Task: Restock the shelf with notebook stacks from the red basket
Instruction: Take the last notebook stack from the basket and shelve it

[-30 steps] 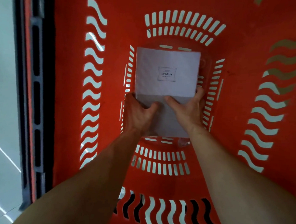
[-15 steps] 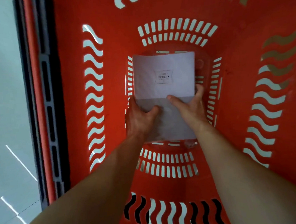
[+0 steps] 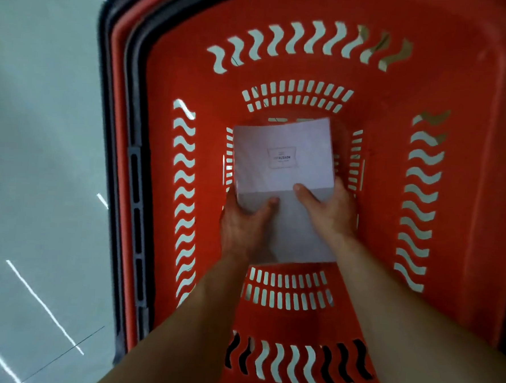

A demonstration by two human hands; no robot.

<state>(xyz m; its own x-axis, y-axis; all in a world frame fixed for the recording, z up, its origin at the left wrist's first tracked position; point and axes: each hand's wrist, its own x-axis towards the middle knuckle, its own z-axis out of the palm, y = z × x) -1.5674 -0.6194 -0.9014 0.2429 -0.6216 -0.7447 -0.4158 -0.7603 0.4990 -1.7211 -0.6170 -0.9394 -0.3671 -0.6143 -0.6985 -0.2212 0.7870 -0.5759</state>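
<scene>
A stack of pale lilac notebooks (image 3: 283, 163) with a small printed label on the top cover sits deep inside the red basket (image 3: 467, 204). My left hand (image 3: 243, 226) grips the stack's near left corner, thumb on the front side, fingers hidden beneath. My right hand (image 3: 327, 210) grips the near right side, thumb pressed on the top cover. The stack tilts slightly, its far edge raised. No shelf is in view.
The basket has slotted walls and a black rim and handle (image 3: 133, 184) along its left side. Grey glossy floor (image 3: 41, 148) lies to the left of the basket.
The view has shifted, showing the basket's far wall and left rim. Both hands keep their hold and the notebook stack has tilted and turned slightly.
</scene>
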